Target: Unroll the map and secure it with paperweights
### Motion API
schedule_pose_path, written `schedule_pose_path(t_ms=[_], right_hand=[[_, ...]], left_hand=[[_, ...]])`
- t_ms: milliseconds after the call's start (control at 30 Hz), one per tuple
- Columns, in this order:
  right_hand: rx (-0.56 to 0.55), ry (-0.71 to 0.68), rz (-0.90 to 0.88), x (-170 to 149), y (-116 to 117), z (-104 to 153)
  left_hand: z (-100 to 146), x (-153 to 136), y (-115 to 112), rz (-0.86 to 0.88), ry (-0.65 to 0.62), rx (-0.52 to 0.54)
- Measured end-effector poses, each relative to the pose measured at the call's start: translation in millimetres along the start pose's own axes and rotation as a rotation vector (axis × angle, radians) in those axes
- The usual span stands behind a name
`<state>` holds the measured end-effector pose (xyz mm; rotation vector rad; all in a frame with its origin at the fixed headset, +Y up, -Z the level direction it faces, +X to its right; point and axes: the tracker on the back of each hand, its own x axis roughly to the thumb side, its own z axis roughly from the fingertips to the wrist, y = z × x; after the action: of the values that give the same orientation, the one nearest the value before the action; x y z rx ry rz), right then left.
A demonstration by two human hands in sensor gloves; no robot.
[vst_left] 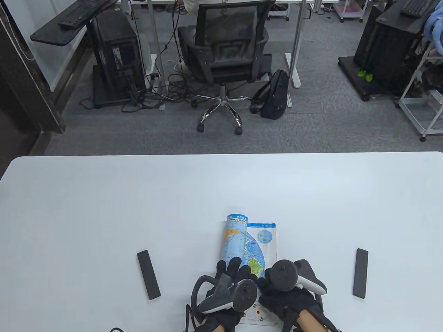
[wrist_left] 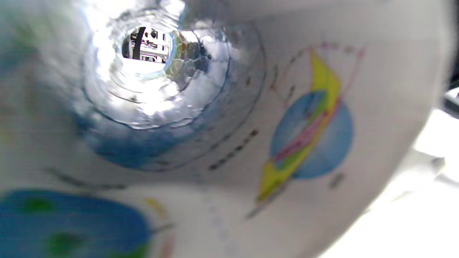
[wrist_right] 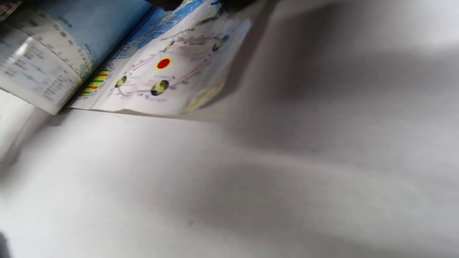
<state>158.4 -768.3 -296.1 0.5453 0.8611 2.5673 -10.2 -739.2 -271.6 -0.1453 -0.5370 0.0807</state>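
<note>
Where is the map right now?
In the table view, the map lies near the table's front edge, mostly rolled, under both hands, between two black paperweights.

Both hands sit side by side over the near end of the map (vst_left: 247, 242). The left hand (vst_left: 228, 287) lies on the rolled part, fingers (vst_left: 232, 265) spread across it. The right hand (vst_left: 289, 294) presses just beside it, palm down on the flat strip.
</note>
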Motion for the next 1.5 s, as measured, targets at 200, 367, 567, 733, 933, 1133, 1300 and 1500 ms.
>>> schedule_pose_path(t_ms=[200, 367, 567, 733, 933, 1133, 1300, 1500], right_hand=[[-0.003, 0.080, 0.025, -5.6, -4.2, 3.8], [-0.021, 0.171, 0.069, -12.7, -8.0, 6.0], [-0.008, 0.224, 0.104, -19.6, -6.7, 4.5], [-0.009, 0.230, 0.149, -16.0, -4.0, 3.5], [-0.008, 0.233, 0.121, -18.5, -5.7, 4.8], [-0.001, 0.236, 0.089, -20.7, -8.5, 5.6], [-0.003, 0.260, 0.070, -26.8, -12.0, 8.5], [-0.027, 0.271, 0.005, -37.3, -19.5, 13.2]], left_hand=[[6.3, -10.4, 4.9, 0.073, 0.075, 0.010], [11.2, -23.8, 3.2, 0.143, 0.153, -0.026], [10.8, -36.0, -6.8, 0.255, 0.238, -0.083], [7.7, -33.1, -18.7, 0.226, 0.327, -0.164], [4.2, -24.4, -16.2, 0.097, 0.314, -0.134], [5.3, -16.3, -2.9, -0.031, 0.070, -0.038], [7.9, -13.4, 5.7, -0.139, 0.049, -0.060], [14.5, -33.3, 10.5, -0.076, 0.176, -0.035]])
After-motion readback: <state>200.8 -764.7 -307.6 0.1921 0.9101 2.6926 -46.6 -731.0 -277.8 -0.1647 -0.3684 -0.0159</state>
